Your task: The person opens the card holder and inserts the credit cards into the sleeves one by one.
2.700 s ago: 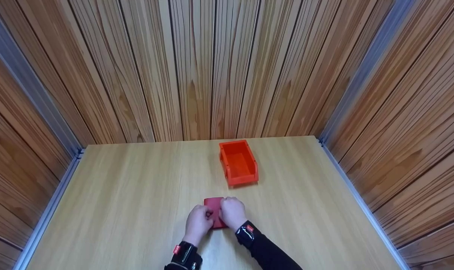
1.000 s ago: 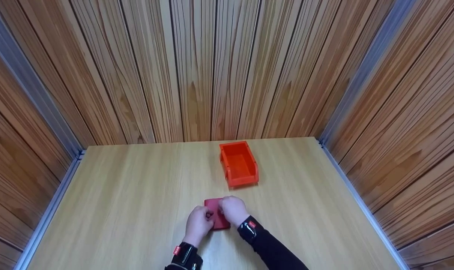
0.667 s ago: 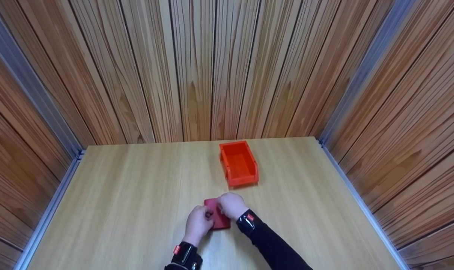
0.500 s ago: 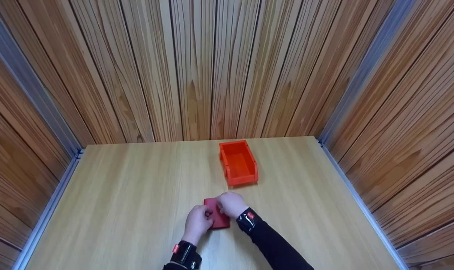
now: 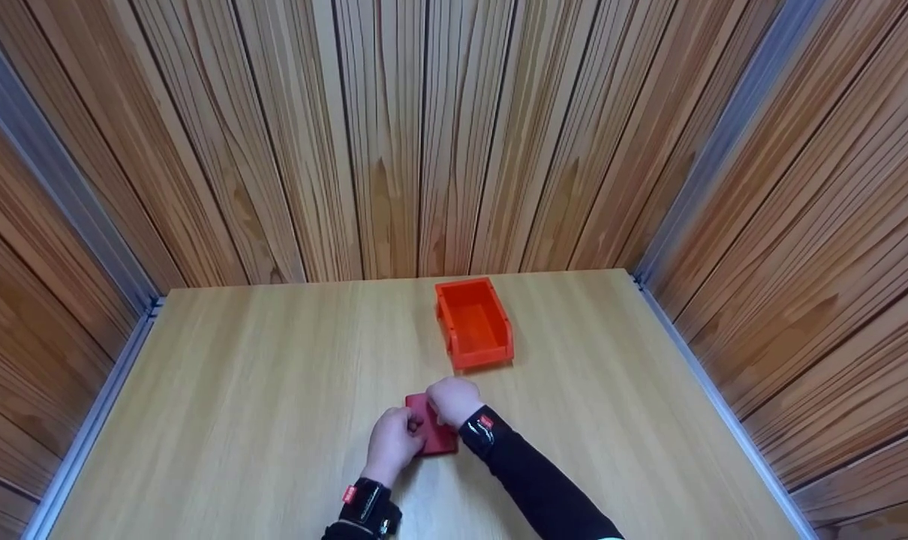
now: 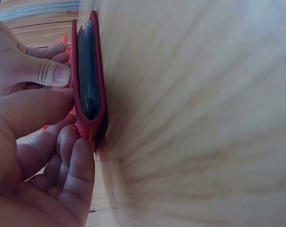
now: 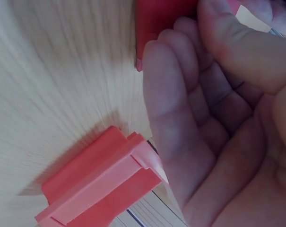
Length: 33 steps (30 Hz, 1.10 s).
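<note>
A red booklet-like card holder [image 5: 440, 439], with dark leaves between its covers, lies near the front of the wooden table. My left hand [image 5: 394, 446] grips its left, spine side. In the left wrist view the thumb [image 6: 43, 106] lies against the upper cover, and fingertips [image 6: 81, 161] curl by the spine. My right hand [image 5: 456, 401] is over the card holder's far right part. Its fingers [image 7: 169, 99] are curled in the right wrist view, with no object visible in the palm. In the left wrist view its thumb is close against the upper cover; exact contact is unclear.
An orange-red open bin [image 5: 480, 360] stands just beyond the card holder, near the right hand. Wood-patterned walls [image 5: 390, 150] rise behind and at both sides of the table [image 5: 274, 375]. Metal strips [image 5: 724, 397] run along its side edges.
My right hand has shifted from the card holder's right edge up and left toward its far edge. The left hand keeps its grip, and the card holder lies almost where it was.
</note>
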{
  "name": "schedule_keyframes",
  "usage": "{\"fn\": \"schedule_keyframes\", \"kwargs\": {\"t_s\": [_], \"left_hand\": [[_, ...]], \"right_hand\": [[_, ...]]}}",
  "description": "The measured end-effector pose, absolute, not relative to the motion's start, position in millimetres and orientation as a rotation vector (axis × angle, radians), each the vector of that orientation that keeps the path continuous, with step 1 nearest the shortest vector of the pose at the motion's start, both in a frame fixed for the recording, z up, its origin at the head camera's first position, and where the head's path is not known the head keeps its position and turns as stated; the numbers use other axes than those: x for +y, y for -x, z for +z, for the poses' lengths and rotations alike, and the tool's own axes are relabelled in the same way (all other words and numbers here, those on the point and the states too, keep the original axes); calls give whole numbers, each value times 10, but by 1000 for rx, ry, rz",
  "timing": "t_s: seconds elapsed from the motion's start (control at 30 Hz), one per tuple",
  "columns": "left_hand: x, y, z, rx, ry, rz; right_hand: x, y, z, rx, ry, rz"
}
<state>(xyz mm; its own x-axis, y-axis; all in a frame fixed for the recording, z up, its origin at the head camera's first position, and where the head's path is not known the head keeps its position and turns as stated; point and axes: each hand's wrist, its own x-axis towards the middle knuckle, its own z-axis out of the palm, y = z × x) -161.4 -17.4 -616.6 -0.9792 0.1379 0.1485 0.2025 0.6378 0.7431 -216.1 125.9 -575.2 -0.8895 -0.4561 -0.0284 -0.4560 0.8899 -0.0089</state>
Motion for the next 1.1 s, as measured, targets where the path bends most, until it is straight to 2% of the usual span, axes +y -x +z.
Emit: {"fn": "schedule_keyframes", "kwargs": {"t_s": [0.23,0.6,1.1], "left_hand": [[-166,1605,-6172,-2769,288,-1225],[-162,1608,-6180,-2769,286,-1295],[-163,1598,-6156,-2795,255,-1310]], "right_hand": [[1265,2146,-5787,3035,713,-8],[1468,2124,-5850,2964,834,-374],[1523,2058,-5877,2908,712,-488]]}}
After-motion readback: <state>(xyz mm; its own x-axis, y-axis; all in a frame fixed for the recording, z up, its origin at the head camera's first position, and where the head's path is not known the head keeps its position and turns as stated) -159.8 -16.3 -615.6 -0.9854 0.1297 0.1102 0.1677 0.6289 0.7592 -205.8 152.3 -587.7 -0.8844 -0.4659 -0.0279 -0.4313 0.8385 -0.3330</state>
